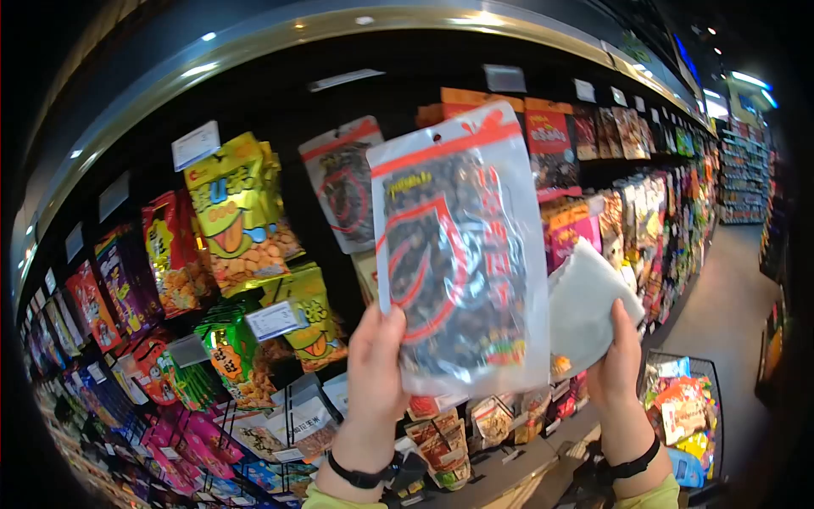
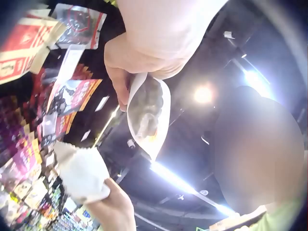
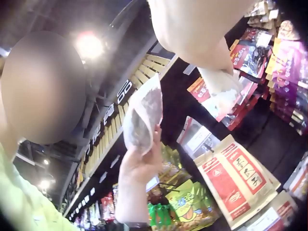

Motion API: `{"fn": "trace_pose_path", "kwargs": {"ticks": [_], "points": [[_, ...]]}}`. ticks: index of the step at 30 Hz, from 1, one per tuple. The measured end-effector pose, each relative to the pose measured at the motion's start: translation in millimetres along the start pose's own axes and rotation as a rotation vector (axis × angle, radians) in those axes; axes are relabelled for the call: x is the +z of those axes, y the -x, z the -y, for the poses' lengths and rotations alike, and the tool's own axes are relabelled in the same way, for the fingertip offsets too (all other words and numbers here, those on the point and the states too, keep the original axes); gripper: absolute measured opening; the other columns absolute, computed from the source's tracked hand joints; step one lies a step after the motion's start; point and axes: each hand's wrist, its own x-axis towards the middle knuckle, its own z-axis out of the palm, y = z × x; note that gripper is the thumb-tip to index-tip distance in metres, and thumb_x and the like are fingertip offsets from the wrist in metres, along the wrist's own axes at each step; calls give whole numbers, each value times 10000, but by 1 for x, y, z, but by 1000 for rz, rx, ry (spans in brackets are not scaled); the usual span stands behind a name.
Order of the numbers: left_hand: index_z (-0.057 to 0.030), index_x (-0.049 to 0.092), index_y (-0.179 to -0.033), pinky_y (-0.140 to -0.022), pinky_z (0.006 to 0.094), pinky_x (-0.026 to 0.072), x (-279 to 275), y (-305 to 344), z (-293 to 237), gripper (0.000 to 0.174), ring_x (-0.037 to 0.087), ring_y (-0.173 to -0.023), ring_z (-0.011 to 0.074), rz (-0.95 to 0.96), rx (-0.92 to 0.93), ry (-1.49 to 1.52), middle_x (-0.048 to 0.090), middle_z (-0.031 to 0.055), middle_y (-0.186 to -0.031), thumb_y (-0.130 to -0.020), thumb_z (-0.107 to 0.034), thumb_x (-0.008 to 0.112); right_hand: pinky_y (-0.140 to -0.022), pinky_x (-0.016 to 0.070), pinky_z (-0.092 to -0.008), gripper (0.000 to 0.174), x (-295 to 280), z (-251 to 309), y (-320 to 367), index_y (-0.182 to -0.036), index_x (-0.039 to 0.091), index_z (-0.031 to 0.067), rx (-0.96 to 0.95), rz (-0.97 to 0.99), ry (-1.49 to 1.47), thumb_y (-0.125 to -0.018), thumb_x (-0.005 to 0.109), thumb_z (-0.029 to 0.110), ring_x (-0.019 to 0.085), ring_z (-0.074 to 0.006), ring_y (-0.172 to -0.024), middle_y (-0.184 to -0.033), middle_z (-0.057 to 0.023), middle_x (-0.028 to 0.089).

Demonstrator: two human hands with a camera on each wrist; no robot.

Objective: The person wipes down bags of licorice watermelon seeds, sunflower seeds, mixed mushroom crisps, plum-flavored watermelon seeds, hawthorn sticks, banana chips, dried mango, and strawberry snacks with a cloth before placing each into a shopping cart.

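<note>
Head view: clear red-banded snack bag (image 1: 458,246) upright, pinched at lower left corner by left hand (image 1: 377,373); right hand (image 1: 615,365) just beside (fingers clutching white cloth (image 1: 585,305)).

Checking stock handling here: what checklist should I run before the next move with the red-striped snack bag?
1. Grip of left hand on red-striped bag, at its lower corner: ok.
2. Bag upright, printed front in view: ok.
3. Free right hand: not ok, it holds a white cloth.
4. Top seal intact: cannot tell.
5. A matching bag hangs behind: ok.
</note>
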Motion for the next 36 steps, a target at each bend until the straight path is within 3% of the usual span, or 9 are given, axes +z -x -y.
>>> {"fn": "trace_pose_path", "kwargs": {"ticks": [5,10,12,14,27,31,33,35,36], "points": [[33,451,-1223,-887,269,408,19,65,75,334,522,-998,98,6,-99,-185,567,57,-1115,-919,-103,481,-971,382,-355,498,-22,3,55,-1336,342,36,222,96,-36,-938,432,321,485,-212,-1154,-1267,-101,485],[-14,355,-1311,-927,307,404,21,112,119,567,495,-1113,154,-3,-439,173,499,82,-1224,-812,-84,615,-1015,321,-342,507,-67,9,84,-1377,284,32,165,216,228,-931,466,190,418,-192,-1210,-1298,-88,456],[-17,356,-1312,-929,316,407,22,125,128,605,494,-1117,161,79,-531,162,500,82,-1225,-786,-89,648,-901,344,-237,412,-90,5,91,-1318,356,-7,206,236,329,-932,460,90,437,-87,-1052,-1174,-22,482],[-20,360,-1311,-927,333,416,24,135,133,679,497,-1118,174,157,-663,166,501,80,-1227,-734,-100,709,-1009,312,-326,436,-100,12,99,-1333,350,-4,209,213,378,-922,458,94,420,-171,-1197,-1285,-80,463],[-1,381,-1298,-938,334,404,58,178,132,646,497,-1108,165,155,-627,95,503,73,-1224,-740,-65,703,-976,364,-346,450,-146,33,125,-1328,355,4,311,165,236,-915,467,146,454,-194,-1175,-1275,-88,473],[4,386,-1290,-932,328,401,59,195,128,634,491,-1098,152,119,-609,-12,505,63,-1212,-746,-68,703,-964,370,-337,397,-155,42,136,-1296,381,-30,69,-58,287,-926,400,113,481,-203,-1135,-1248,-128,489],[9,395,-1281,-912,318,408,62,201,126,624,493,-1078,143,97,-644,-66,509,54,-1197,-744,-62,706,-970,369,-337,404,-166,41,142,-1272,404,-51,-102,-1,313,-914,392,135,481,-209,-1140,-1241,-137,485],[5,396,-1284,-921,327,415,61,209,133,584,501,-1087,154,112,-613,-62,515,71,-1205,-781,-87,678,-998,330,-442,458,-164,48,143,-1286,439,28,345,520,175,-850,479,159,458,-233,-1178,-1225,-99,485],[-1,394,-1288,-936,336,413,59,211,140,563,504,-1097,167,105,-645,-1,520,79,-1208,-802,-106,658,-1001,293,-496,517,-154,55,146,-1295,450,86,-60,837,755,-795,534,188,442,-250,-1194,-1206,-78,486]]}}
